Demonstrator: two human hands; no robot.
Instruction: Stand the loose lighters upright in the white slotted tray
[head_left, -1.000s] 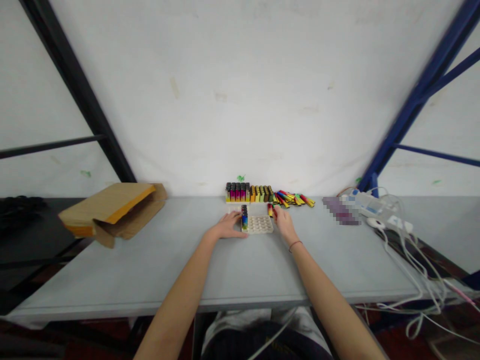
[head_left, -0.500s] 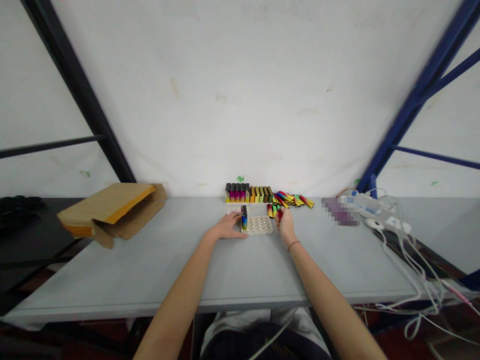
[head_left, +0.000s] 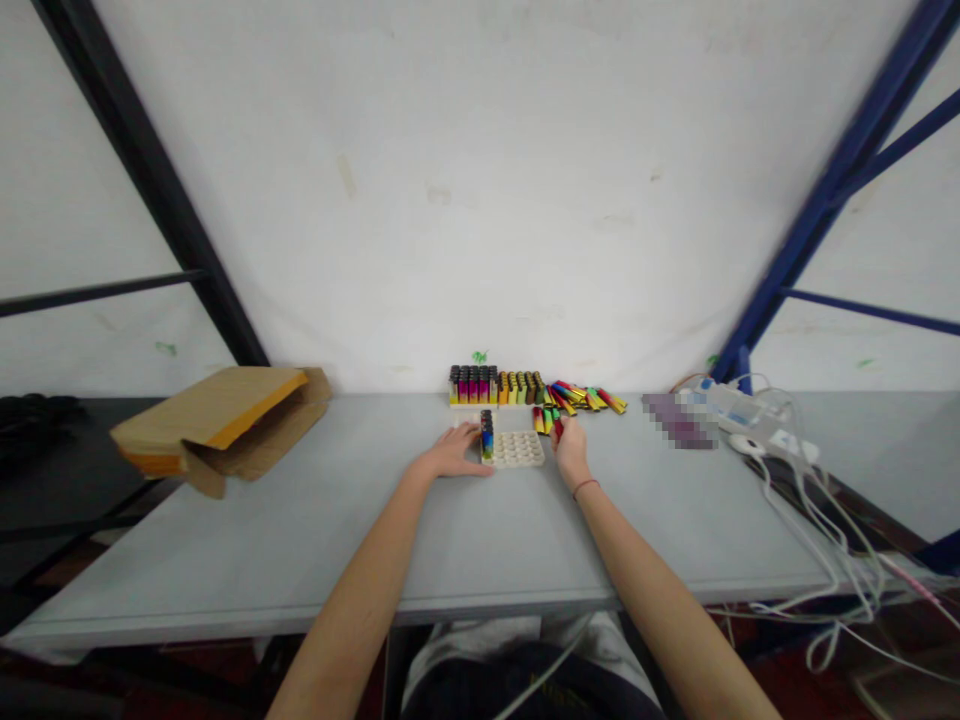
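A pale tray (head_left: 519, 449) with rows of round pockets lies on the grey table (head_left: 510, 540). Several blue lighters (head_left: 487, 437) stand upright in a row at its left end. My left hand (head_left: 452, 452) rests beside that end, thumb and fingers spread around the tray's corner. To the right of the tray, my right hand (head_left: 571, 450) is closed on a red lighter, mostly hidden by the fingers. Just left of those fingers lie a few loose red and green lighters (head_left: 539, 420).
Against the wall stand purple lighters (head_left: 473, 386) and yellow-green lighters (head_left: 520, 387) in upright blocks, with a loose pile of lighters (head_left: 592, 398) alongside. An open cardboard box (head_left: 225, 420) lies left. A power strip (head_left: 757, 415) and white cables (head_left: 817, 500) sit right.
Both hands stay in nearly the same places. The red lighter in my right hand shows slightly less between the fingers; the whole view has shifted a little.
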